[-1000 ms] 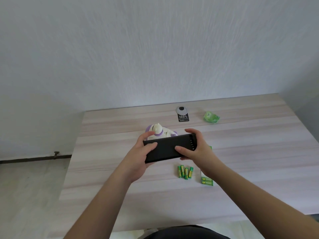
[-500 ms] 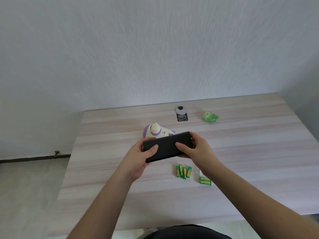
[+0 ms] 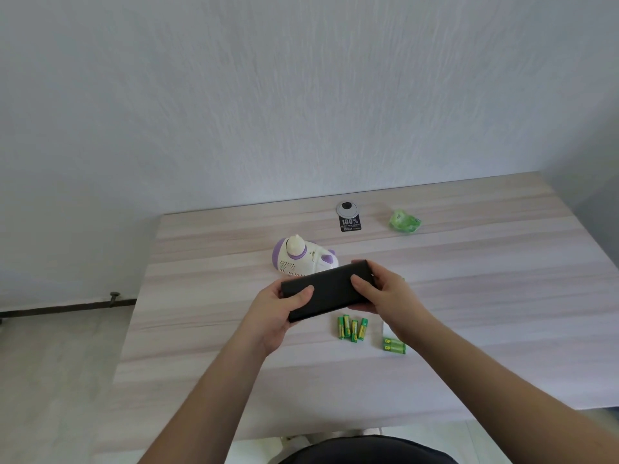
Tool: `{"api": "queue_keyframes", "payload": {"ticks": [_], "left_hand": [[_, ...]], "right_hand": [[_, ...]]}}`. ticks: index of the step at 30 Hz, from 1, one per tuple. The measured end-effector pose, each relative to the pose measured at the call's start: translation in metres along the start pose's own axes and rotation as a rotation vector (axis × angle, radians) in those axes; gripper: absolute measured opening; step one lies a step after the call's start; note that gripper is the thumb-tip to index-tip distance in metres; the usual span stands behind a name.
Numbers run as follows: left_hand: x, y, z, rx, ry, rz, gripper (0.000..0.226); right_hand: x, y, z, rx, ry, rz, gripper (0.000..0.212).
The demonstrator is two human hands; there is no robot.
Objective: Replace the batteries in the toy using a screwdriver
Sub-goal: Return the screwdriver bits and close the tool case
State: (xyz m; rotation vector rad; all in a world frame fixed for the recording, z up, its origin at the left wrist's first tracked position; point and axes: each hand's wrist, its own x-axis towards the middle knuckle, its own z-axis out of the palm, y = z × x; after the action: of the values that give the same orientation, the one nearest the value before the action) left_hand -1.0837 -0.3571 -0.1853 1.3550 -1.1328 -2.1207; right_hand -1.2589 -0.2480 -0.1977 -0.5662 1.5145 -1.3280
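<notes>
Left hand (image 3: 274, 316) and right hand (image 3: 385, 293) both gripped black case (image 3: 326, 291); 4 batteries (image 3: 351, 328) lay just below right hand; toy (image 3: 301, 261) sat beyond.

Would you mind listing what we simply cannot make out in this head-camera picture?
- Contents of the black case: shut, gripped at its ends by the left hand and right hand; no screwdriver shows.
- White pack beside the loose batteries: mostly behind the right forearm.
- Small print on the black card: too small.
- Toy: its near side sits behind the case; no battery cover is visible.
</notes>
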Motion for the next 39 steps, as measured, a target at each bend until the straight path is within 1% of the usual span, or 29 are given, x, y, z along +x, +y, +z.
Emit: {"api": "queue_keyframes", "payload": {"ticks": [3, 5, 6, 8, 11, 14, 16, 18, 19, 22, 25, 26, 28, 31, 33, 36, 39], "left_hand": [[0.001, -0.006, -0.004, 0.250, -0.030, 0.013, 0.027], [0.002, -0.010, -0.009, 0.440, -0.086, -0.017, 0.030], [0.002, -0.013, -0.010, 0.509, -0.119, -0.033, 0.032], [-0.001, -0.023, -0.010, 0.564, -0.161, -0.060, 0.033], [-0.004, -0.036, -0.010, 0.582, -0.194, -0.067, 0.035], [-0.005, -0.047, -0.017, 0.607, -0.226, -0.084, 0.038], [-0.005, -0.054, -0.022, 0.615, -0.193, -0.103, 0.030], [-0.004, -0.055, -0.026, 0.619, -0.152, -0.111, 0.022], [-0.003, -0.056, -0.030, 0.620, -0.145, -0.116, 0.023], [0.000, -0.056, -0.045, 0.572, -0.191, -0.106, 0.023], [0.004, -0.057, -0.062, 0.490, -0.227, -0.138, 0.019], [0.005, -0.058, -0.068, 0.464, -0.227, -0.158, 0.020], [0.009, -0.064, -0.080, 0.439, -0.222, -0.187, 0.024], [0.017, -0.077, -0.102, 0.437, -0.167, -0.190, 0.025], [0.024, -0.088, -0.117, 0.439, -0.102, -0.190, 0.025], [0.036, -0.104, -0.135, 0.374, 0.003, -0.226, 0.027], [0.050, -0.113, -0.143, 0.372, 0.053, -0.239, 0.028]], "right_hand": [[-0.003, 0.005, -0.004, -0.030, 0.014, -0.009, 0.030], [-0.003, 0.010, -0.006, -0.024, 0.063, 0.020, 0.037], [-0.003, 0.013, -0.007, -0.017, 0.092, 0.044, 0.039], [-0.004, 0.020, -0.006, -0.006, 0.138, 0.092, 0.039], [-0.007, 0.031, 0.000, 0.067, 0.152, 0.147, 0.036], [-0.008, 0.042, 0.009, 0.109, 0.076, 0.193, 0.036], [-0.008, 0.047, 0.016, 0.103, 0.050, 0.211, 0.035], [-0.007, 0.051, 0.025, 0.097, 0.067, 0.216, 0.028], [-0.007, 0.052, 0.030, 0.106, 0.086, 0.224, 0.025], [-0.005, 0.056, 0.046, 0.147, 0.130, 0.242, 0.022], [-0.001, 0.060, 0.063, 0.160, 0.159, 0.270, 0.012], [0.001, 0.064, 0.069, 0.160, 0.178, 0.280, 0.012], [0.006, 0.071, 0.080, 0.131, 0.196, 0.301, 0.017], [0.014, 0.087, 0.094, 0.057, 0.176, 0.343, 0.025], [0.018, 0.098, 0.098, -0.015, 0.202, 0.366, 0.030], [0.020, 0.110, 0.098, -0.022, 0.272, 0.396, 0.025], [0.016, 0.118, 0.091, -0.001, 0.326, 0.430, 0.024]]}}
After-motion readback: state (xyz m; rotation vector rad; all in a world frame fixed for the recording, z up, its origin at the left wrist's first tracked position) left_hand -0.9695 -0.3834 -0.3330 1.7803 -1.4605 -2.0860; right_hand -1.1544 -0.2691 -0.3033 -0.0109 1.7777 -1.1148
